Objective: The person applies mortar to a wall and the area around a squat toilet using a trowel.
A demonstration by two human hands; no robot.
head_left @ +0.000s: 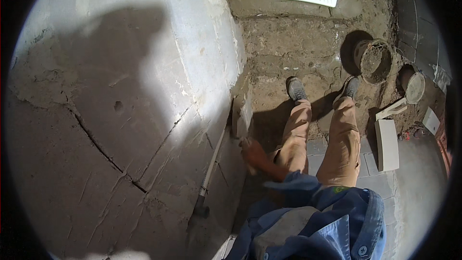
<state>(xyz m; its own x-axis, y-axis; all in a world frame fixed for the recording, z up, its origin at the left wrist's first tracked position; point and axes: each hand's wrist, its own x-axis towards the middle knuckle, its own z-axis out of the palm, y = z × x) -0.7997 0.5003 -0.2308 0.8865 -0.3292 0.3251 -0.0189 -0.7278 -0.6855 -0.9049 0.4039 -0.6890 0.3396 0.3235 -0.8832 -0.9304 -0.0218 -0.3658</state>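
The cracked, scraped wall (120, 110) drops to a lumpy dirt floor (274, 50), half of it in hard shadow from where I stand. Right by the wall is a flat pale tool (244, 118), and one hand (250, 151), seemingly the right reaching across the body, looks closed around its lower end, though blur hides the fingers; the other hand I can't see. A white pipe (214, 166) slants nearby, so a wide swing could knock it. With the bucket (359, 54) close by the right shoe (352, 85), a blind sidestep on that uneven ground could tip it.
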